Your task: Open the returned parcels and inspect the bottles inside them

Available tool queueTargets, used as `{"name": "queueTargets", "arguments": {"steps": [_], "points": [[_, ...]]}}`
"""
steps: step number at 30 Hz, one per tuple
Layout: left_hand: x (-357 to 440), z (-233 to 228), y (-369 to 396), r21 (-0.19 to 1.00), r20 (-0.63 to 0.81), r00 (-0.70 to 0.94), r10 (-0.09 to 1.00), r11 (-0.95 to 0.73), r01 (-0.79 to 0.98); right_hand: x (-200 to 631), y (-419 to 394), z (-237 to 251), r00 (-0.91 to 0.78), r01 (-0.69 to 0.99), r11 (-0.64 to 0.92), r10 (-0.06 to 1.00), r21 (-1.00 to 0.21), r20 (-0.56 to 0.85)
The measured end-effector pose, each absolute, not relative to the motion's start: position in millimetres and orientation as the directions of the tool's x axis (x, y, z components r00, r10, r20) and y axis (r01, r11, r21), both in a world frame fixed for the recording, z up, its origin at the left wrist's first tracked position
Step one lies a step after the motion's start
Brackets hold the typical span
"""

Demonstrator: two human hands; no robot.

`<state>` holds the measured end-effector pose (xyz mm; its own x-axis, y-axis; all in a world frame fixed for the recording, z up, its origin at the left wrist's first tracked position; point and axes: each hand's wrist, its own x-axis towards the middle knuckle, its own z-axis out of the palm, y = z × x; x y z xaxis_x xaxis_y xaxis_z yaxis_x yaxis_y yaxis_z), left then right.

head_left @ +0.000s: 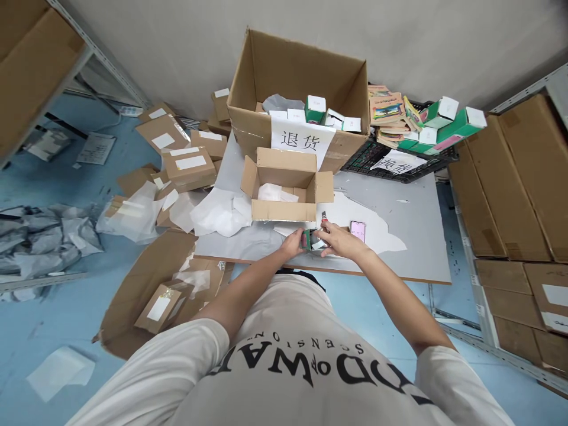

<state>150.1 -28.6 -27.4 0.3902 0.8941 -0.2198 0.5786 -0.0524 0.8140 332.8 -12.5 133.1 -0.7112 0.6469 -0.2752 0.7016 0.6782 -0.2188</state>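
Left hand (293,243) and right hand (338,239) both gripping small green-white box (312,241) (fingers pinching either end) over grey table (412,236); open carton (284,184) sitting just behind, pink phone (358,230) lying beside.

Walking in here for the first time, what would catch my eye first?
Probably the large open carton at the table's far edge, bearing a white sign with two bold characters and holding green-and-white boxes. Nearer, the left hand and right hand grip a small green box together. Parcels pile up left of the table.
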Motion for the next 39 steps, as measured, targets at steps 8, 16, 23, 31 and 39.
{"name": "queueTargets", "arguments": {"steps": [8,16,23,31,39], "points": [[151.0,-28.5,-28.4,0.832,-0.214,0.389,0.896,-0.042,0.554,325.9,-19.7,128.8,-0.651,0.759,0.616,0.721,-0.209,-0.238],[149.1,-29.5,-28.2,0.824,-0.234,0.394,0.889,-0.034,0.566,317.9,-24.4,123.0,-0.580,0.814,0.546,0.781,-0.199,-0.230],[147.4,-29.2,-26.7,0.804,-0.240,0.377,0.895,-0.034,0.594,317.9,-43.2,90.7,-0.609,0.789,0.590,0.788,-0.173,-0.090],[146.5,-29.0,-26.9,0.812,-0.215,0.392,0.894,-0.059,0.580,315.4,-61.8,75.6,-0.425,0.874,0.425,0.904,-0.237,0.053],[143.8,-26.1,-22.6,0.797,-0.259,0.400,0.879,-0.040,0.603,348.2,-84.1,75.4,0.211,0.720,-0.004,0.954,-0.694,0.213]]}}
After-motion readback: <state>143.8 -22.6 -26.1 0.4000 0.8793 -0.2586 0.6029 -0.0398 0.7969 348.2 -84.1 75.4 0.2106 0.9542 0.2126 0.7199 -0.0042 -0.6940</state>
